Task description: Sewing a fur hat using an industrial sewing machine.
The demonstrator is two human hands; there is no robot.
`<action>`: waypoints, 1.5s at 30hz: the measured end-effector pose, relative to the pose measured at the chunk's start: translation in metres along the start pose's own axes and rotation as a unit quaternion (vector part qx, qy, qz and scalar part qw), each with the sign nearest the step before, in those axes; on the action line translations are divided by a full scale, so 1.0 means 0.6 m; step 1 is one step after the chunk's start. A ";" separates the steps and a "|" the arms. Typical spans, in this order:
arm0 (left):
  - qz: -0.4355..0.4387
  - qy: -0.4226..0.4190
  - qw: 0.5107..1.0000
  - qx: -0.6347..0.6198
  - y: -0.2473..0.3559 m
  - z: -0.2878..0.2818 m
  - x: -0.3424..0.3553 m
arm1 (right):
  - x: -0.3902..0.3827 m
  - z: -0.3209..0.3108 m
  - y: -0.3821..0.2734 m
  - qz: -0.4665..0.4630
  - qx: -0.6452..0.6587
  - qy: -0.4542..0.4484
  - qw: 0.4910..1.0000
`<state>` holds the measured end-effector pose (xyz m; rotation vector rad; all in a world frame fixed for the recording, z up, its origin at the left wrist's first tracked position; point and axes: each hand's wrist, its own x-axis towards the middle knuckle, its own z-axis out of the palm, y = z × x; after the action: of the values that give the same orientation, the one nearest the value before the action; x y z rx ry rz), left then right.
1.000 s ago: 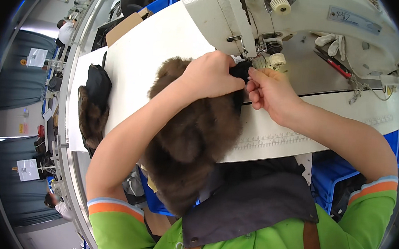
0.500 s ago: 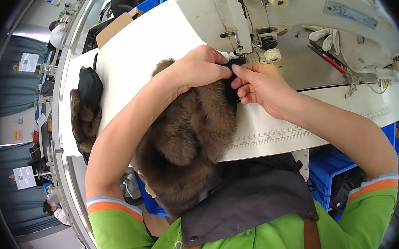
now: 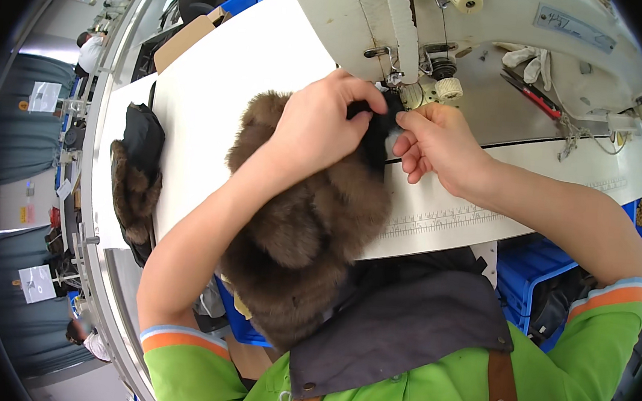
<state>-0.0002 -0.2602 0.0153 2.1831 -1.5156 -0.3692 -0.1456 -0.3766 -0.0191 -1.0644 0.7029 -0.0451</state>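
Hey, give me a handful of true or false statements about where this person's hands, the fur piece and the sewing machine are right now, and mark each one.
1. Both hands meet at the edge of the brown fur piece beside the sewing machine. True.
2. The left hand lies flat on the bare white table, away from the fur. False: it rests on the fur, pinching black fabric at its edge.
3. A second fur piece lies at the table's left end. True.
4. The right hand holds the red-handled tool. False: that tool lies on the machine bed, untouched.
5. The fur piece hangs over the table's near edge. True.
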 end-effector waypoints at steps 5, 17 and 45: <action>0.110 0.005 0.991 0.072 0.012 0.001 -0.014 | 0.002 -0.013 0.002 -0.016 0.012 0.004 1.000; 0.014 -0.034 0.997 0.068 0.014 0.016 0.005 | 0.002 -0.028 -0.031 0.027 -0.102 -0.053 0.993; -0.277 -0.103 0.901 -0.318 0.019 -0.047 0.060 | 0.014 -0.025 -0.023 0.010 -0.091 -0.081 0.993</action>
<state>0.0166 -0.2911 0.0466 2.0095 -0.6610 -1.1341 -0.1433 -0.3985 -0.0166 -1.2209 0.5784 0.1225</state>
